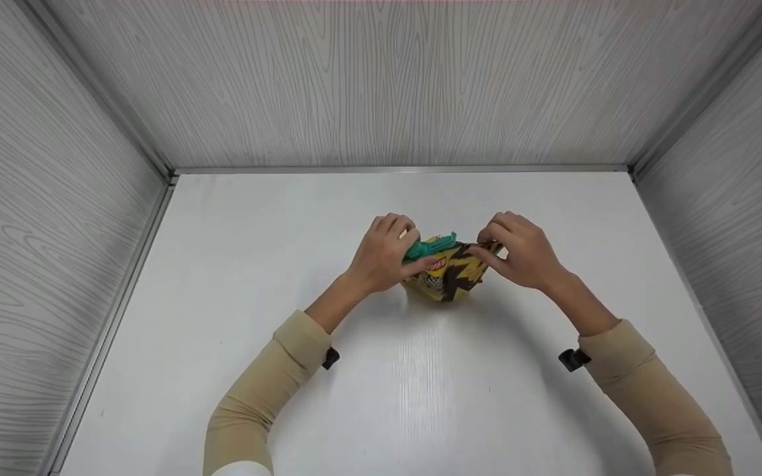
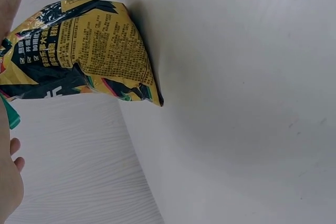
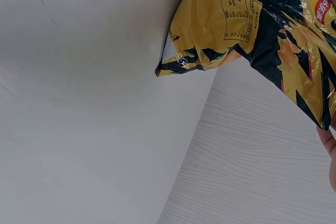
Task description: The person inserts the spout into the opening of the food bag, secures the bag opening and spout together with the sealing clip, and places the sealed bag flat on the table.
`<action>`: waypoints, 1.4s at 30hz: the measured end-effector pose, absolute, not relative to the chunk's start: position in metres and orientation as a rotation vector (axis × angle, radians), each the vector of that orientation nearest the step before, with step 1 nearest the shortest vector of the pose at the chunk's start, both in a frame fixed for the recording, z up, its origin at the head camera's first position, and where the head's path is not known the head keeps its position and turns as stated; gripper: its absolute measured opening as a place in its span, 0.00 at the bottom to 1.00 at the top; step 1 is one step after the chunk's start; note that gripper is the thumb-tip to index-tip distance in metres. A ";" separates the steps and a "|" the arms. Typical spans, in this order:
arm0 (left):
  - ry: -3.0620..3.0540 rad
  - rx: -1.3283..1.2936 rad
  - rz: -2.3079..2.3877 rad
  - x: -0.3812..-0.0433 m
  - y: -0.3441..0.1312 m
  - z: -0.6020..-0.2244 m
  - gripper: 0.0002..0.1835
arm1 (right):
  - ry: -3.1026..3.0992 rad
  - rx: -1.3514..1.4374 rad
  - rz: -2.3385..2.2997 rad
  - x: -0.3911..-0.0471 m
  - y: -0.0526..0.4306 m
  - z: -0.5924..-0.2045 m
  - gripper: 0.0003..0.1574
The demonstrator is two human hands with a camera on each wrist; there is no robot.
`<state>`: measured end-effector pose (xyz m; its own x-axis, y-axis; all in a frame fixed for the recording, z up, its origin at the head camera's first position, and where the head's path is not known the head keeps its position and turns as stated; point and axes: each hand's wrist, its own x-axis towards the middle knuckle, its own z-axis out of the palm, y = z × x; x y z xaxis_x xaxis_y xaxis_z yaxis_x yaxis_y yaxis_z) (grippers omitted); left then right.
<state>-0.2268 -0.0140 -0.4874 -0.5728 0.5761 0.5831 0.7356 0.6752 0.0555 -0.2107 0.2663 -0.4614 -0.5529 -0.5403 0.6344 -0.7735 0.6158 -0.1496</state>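
Note:
A yellow and black chip bag stands on the white table between the two hands, its top edge gathered upward. My left hand grips a green bag clip at the left part of that top edge, thumb in front of the bag. At the top right corner, my right hand pinches the bag's edge between thumb and fingers. The left wrist view shows the printed side of the bag and the clip's end. Seen from the right wrist, the bag bends toward the right hand's fingertips.
The white tabletop is bounded by wood-grain panels, with a back panel behind the bag and side panels left and right. A metal strip runs along the rear edge. Small black devices sit at both sleeve cuffs.

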 end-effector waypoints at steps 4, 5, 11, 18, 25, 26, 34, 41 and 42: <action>-2.358 -1.018 -0.409 -0.223 -0.018 -0.486 0.30 | -2.294 1.039 0.570 -0.208 0.263 -0.462 0.12; -2.361 -1.019 -0.413 -0.222 -0.018 -0.486 0.30 | -2.291 1.043 0.573 -0.207 0.262 -0.462 0.12; -2.377 -1.024 -0.437 -0.217 -0.024 -0.485 0.29 | -2.283 1.064 0.572 -0.204 0.258 -0.462 0.12; -2.411 -1.022 -0.435 -0.211 -0.029 -0.483 0.28 | -2.282 1.076 0.598 -0.200 0.253 -0.461 0.12; -2.431 -1.008 -0.417 -0.205 -0.032 -0.481 0.29 | -2.272 1.079 0.568 -0.197 0.250 -0.462 0.12; -2.437 -1.008 -0.419 -0.204 -0.033 -0.481 0.28 | -2.271 1.079 0.571 -0.197 0.250 -0.462 0.11; -2.498 -0.982 -0.445 -0.198 -0.037 -0.477 0.28 | -2.316 1.031 0.595 -0.191 0.246 -0.464 0.13; -2.535 -0.961 -0.480 -0.197 -0.041 -0.478 0.28 | -2.318 1.000 0.600 -0.191 0.247 -0.467 0.15; -2.538 -0.962 -0.489 -0.197 -0.042 -0.479 0.28 | -2.316 0.997 0.592 -0.191 0.247 -0.468 0.15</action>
